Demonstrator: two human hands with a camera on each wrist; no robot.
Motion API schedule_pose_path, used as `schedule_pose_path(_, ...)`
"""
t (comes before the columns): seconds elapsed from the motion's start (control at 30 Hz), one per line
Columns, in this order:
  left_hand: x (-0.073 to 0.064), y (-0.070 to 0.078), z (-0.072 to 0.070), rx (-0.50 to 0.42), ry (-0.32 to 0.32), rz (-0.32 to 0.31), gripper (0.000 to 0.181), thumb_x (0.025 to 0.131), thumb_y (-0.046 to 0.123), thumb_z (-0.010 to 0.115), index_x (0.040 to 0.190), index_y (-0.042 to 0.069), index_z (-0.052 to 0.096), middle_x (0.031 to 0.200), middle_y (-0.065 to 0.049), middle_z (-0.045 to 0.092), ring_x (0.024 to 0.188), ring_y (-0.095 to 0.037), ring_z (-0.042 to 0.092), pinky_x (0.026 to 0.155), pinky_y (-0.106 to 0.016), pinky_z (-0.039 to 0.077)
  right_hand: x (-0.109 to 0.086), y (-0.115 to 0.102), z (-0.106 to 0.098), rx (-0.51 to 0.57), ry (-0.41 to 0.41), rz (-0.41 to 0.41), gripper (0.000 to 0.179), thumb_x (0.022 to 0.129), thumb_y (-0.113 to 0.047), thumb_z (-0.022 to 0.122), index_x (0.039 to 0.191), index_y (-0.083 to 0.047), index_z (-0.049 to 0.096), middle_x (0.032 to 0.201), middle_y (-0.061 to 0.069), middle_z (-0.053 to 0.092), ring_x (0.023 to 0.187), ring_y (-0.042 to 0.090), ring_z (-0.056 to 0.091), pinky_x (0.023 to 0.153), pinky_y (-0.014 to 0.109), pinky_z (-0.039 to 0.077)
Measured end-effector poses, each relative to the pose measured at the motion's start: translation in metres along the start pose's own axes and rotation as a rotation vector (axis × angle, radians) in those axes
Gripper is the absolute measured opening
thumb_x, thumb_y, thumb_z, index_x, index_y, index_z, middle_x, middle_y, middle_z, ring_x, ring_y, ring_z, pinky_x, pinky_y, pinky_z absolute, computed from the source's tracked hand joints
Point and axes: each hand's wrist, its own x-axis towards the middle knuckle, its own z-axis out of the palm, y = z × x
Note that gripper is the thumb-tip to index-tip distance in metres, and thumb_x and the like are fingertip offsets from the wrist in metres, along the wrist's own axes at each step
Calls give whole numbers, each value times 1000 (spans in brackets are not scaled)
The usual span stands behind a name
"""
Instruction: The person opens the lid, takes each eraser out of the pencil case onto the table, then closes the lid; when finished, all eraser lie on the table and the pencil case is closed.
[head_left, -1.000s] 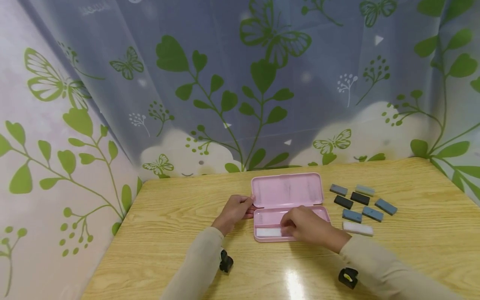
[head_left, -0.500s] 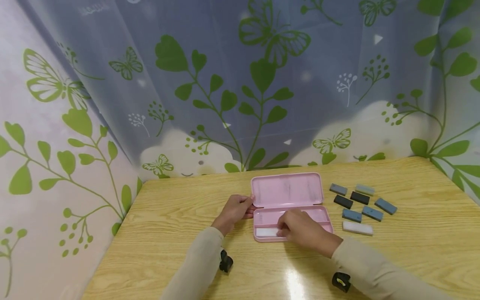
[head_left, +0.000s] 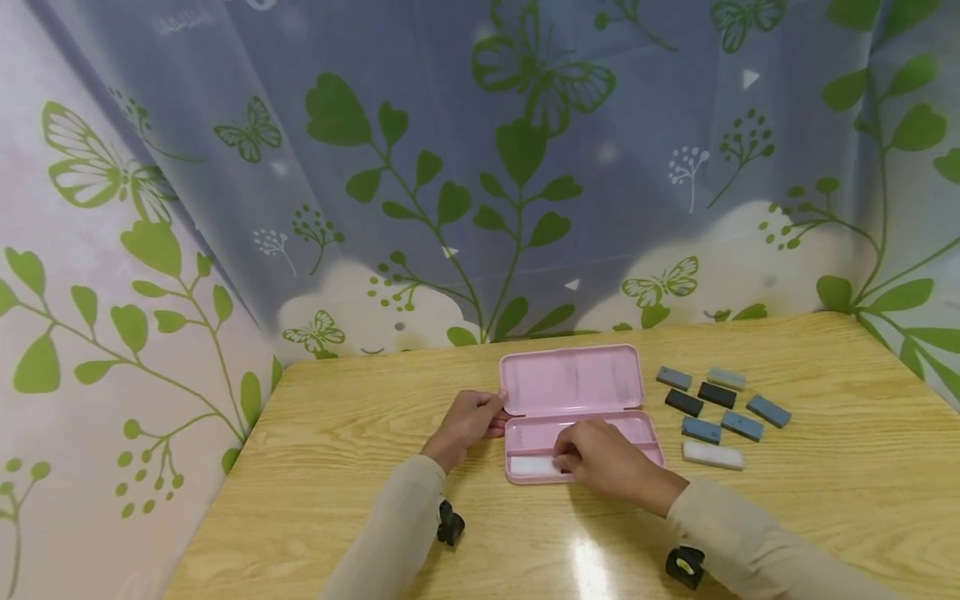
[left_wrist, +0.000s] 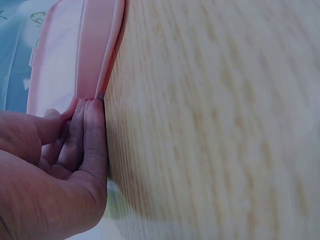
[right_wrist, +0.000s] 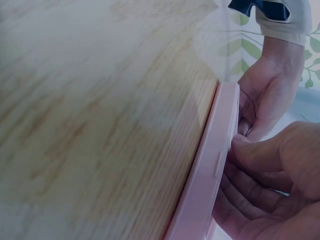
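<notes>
A pink pencil case (head_left: 572,379) lies unfolded on the table, its lid leaning back and its lower tray toward me. My left hand (head_left: 467,423) grips the lid's left edge near the hinge; in the left wrist view the thumb is on the inner face, the fingers behind. Inside the tray's front compartment lies a white rectangular block (head_left: 531,465), possibly an eraser. My right hand (head_left: 611,462) reaches into that compartment with curled fingers, thumb and forefinger at the block's right end. The right wrist view shows those fingertips behind the case's pink wall (right_wrist: 212,150), so their contact is hidden.
Right of the case lie several small blocks: a grey one (head_left: 674,377), a pale greenish one (head_left: 726,378), black ones (head_left: 717,394), blue ones (head_left: 742,426) and a longer white one (head_left: 712,455). A patterned curtain (head_left: 420,167) hangs behind the wooden table (head_left: 360,408).
My right hand has shifted slightly left along the white block, then stayed nearly still. The left hand keeps its hold on the lid. The head view has drifted slightly.
</notes>
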Motion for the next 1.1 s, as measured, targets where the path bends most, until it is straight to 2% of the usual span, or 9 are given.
schedule_pose_path(0.43,1,-4,1,3,0,10,39,107,26,53,116,-9,69,89,-11,69,70,-9,64,74,-29,61,-1,-2,0,105,9,101,12,89,-5,77,79,-10,74,71,-8,66,67,3,58,63,24,51)
schedule_pose_path(0.73,0,-2,0,-5,-4,12,38,108,26,53,117,-8,69,89,-10,69,70,-9,64,74,-29,61,-3,-2,-2,176,46,100,13,89,-3,76,78,-9,72,69,-7,66,64,4,57,59,23,50)
schedule_pose_path(0.97,1,-2,0,-14,-5,11,36,107,24,54,115,-8,70,86,-8,68,70,-9,64,73,-27,61,-3,-1,-11,148,96,63,14,87,-3,77,76,-10,73,68,-8,65,63,2,55,59,23,49)
schedule_pose_path(1.1,2,-3,0,-16,-6,18,36,108,23,53,114,-8,70,85,-8,68,69,-8,64,73,-27,61,-7,0,-20,156,95,69,14,88,-4,77,77,-11,73,70,-8,66,65,4,57,59,24,49)
